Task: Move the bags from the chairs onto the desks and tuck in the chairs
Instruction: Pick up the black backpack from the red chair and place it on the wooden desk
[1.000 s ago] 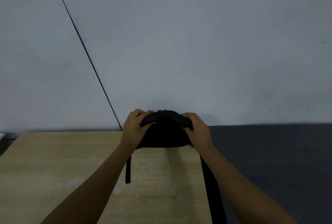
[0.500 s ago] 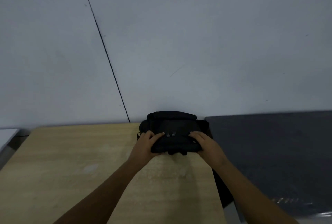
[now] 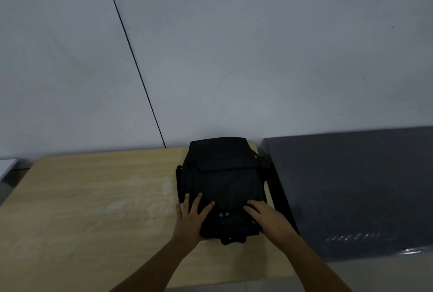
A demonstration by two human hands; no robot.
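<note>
- Fingers (image 3: 199,200) of left hand (image 3: 190,219) splayed flat, pressing on near-left corner of the black backpack (image 3: 222,186); not curled round anything.
- Right hand (image 3: 269,219) same: fingers spread, palm down on near-right corner, no grip.
- Backpack lies flat on the wooden desk (image 3: 93,198), at its right end, far edge touching or v. near the grey wall (image 3: 234,46).
- A strap (image 3: 278,195) hangs off the desk's right edge, over the dark grey surface (image 3: 351,186) beside it.
- Looks like the set-down step is abt done for this bag; hands prob just steadying it before letting go.
- No chair in view, so can't tell whether it's tucked in yet.
- Risk: bag sits close to the right edge w/ the strap dangling. A snag on an arm or chair while pulling away could drag it off.
- Also: if contents are lopsided, it might slump toward that edge once the hands lift.
- Other bags, if any, not visible from here.
</note>
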